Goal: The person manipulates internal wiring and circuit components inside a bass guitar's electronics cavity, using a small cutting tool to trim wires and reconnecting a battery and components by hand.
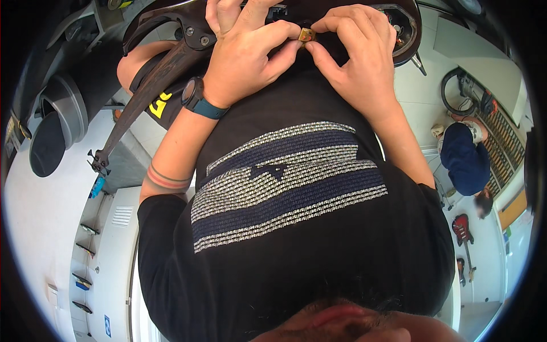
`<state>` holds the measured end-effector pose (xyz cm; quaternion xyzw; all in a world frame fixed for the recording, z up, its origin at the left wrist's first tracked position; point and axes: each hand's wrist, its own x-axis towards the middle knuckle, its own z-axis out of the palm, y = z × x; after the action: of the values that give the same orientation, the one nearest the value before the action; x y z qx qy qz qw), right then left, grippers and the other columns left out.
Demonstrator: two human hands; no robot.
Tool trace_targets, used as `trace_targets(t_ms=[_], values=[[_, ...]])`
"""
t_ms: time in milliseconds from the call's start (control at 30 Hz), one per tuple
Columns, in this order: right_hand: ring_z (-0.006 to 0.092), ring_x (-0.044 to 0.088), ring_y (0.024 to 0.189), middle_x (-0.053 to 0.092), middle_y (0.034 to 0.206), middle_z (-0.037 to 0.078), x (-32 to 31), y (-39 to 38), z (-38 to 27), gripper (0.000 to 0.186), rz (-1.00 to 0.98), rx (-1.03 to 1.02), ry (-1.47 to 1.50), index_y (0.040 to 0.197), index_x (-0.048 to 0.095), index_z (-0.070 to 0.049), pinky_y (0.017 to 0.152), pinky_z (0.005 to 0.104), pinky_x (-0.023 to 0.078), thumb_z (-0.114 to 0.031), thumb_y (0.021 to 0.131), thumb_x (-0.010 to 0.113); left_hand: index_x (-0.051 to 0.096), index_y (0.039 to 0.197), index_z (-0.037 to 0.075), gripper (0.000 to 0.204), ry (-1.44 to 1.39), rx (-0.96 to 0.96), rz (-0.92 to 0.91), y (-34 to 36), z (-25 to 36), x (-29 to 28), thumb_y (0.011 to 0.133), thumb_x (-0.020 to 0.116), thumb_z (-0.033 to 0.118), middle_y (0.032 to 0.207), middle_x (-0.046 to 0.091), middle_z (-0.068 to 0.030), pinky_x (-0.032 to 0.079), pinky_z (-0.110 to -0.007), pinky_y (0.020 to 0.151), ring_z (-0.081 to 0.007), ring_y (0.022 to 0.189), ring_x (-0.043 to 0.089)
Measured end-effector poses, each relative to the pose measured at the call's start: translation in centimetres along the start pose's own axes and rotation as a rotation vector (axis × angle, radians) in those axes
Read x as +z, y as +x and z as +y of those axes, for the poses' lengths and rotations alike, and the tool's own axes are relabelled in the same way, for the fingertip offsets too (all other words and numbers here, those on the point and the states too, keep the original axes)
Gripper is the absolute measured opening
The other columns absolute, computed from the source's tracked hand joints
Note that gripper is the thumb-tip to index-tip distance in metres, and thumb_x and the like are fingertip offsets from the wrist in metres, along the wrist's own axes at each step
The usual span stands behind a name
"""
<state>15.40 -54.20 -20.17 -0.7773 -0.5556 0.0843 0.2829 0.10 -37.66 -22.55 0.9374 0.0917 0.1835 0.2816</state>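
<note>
A dark bass guitar (pixel 171 34) lies across my lap at the top of the view, its neck (pixel 139 97) running down-left to a headstock with tuners. An open cavity (pixel 399 31) with wiring shows in its right end. Between the thumbs and index fingers of my left hand (pixel 242 51) and my right hand (pixel 356 57) is a small gold-coloured square part (pixel 307 35), pinched from both sides over the body. The other fingers of my left hand are raised. What lies directly under my hands is partly hidden.
At the right, another person (pixel 464 157) in dark blue is beside a long rack of small items (pixel 504 154). Red guitar (pixel 461 231) farther down that side. At the left stand a grey cylindrical bin (pixel 65 108) and wall racks holding small objects (pixel 84 282).
</note>
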Motion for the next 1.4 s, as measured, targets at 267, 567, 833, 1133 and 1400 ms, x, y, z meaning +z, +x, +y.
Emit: trace_targets(t_ms=[267,567,833,1133,1400], values=[[0.0262,0.067,0.122,0.076,0.113,-0.003,0.5,-1.4,1.0,0.026,0.032,-0.04,-0.021,0.102,0.076,-0.016,0.107,0.0449,0.04,-0.012,0.082,0.092,0.081,0.092,0.017,0.013,-0.003,0.061,0.02,-0.5,-0.8,0.6,0.082,0.089,0.013,0.157,0.066,-0.007,0.021,-0.071,0.127,-0.0428,0.157,0.042],[0.0197,0.072,0.11,0.075,0.105,-0.005,1.0,-2.6,2.2,0.027,0.116,-0.203,0.038,0.098,0.075,-0.018,0.101,0.0406,0.041,-0.007,0.077,0.089,0.083,0.09,0.02,0.014,-0.023,0.106,0.104,-0.7,-0.5,0.9,0.08,0.09,0.013,0.154,0.07,-0.0053,0.02,-0.067,0.13,-0.0385,0.155,0.046],[0.0161,0.073,0.102,0.077,0.104,-0.007,1.3,-3.3,2.8,0.018,0.15,-0.287,0.026,0.094,0.079,-0.019,0.097,0.0377,0.041,-0.013,0.078,0.086,0.086,0.091,0.023,0.012,-0.002,0.067,0.067,-0.8,-0.5,0.8,0.083,0.088,0.014,0.151,0.072,-0.0027,0.02,-0.065,0.131,-0.035,0.152,0.048],[0.0162,0.072,0.103,0.077,0.106,-0.006,0.8,-3.5,3.0,0.011,0.066,-0.364,-0.018,0.09,0.076,-0.021,0.098,0.0387,0.044,-0.018,0.082,0.083,0.086,0.091,0.025,0.011,-0.003,0.075,0.065,-0.8,-0.3,0.9,0.086,0.086,0.015,0.147,0.074,-0.0014,0.021,-0.062,0.132,-0.0329,0.151,0.05],[0.0171,0.071,0.103,0.075,0.105,-0.007,1.0,-3.4,3.2,0.013,0.053,-0.359,-0.023,0.087,0.072,-0.021,0.099,0.0392,0.046,-0.017,0.085,0.084,0.085,0.092,0.025,0.012,0.0,0.036,-0.001,-0.3,0.3,0.2,0.086,0.085,0.015,0.147,0.074,-0.0014,0.023,-0.062,0.131,-0.0328,0.15,0.051]])
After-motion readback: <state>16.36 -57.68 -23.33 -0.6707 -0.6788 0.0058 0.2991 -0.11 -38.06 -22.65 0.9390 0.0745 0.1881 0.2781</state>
